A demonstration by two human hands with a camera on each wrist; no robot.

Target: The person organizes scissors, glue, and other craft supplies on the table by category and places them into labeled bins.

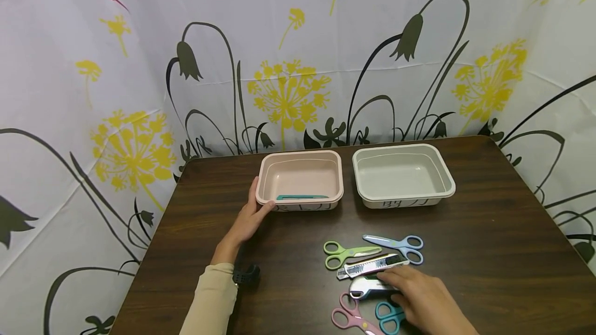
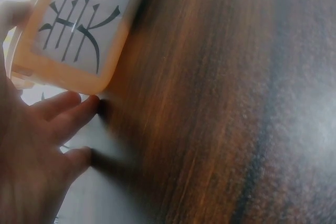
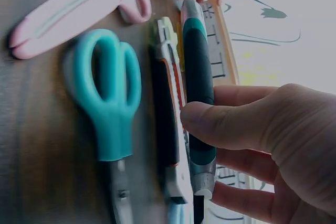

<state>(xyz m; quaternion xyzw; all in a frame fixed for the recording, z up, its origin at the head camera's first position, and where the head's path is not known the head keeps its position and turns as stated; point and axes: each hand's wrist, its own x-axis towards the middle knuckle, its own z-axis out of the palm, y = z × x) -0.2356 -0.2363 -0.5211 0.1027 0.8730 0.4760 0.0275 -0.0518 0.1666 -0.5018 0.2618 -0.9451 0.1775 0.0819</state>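
My left hand (image 1: pixel 247 221) holds the left front corner of a pink plastic bin (image 1: pixel 265 174), thumb at the front rim and fingers along the side. Inside that bin lies a slim teal tool (image 1: pixel 301 197). My right hand (image 1: pixel 421 293) pinches a silver-white utility knife (image 1: pixel 368 287) with a dark grip (image 3: pixel 198 66) between thumb and fingers. Beside it lies a snap-off cutter (image 1: pixel 368 267). Teal scissors (image 1: pixel 390 317) are partly hidden under my right hand, with pink scissors (image 1: pixel 351 317) to their left. Green scissors (image 1: pixel 346 253) and blue scissors (image 1: pixel 400 244) lie beyond the cutter.
A pale grey-green bin (image 1: pixel 396 202) stands right of the pink one near the table's back edge. Both bins carry labels with dark characters on the front. The dark wooden table (image 1: pixel 493 252) backs onto a flower-printed curtain (image 1: pixel 298 25).
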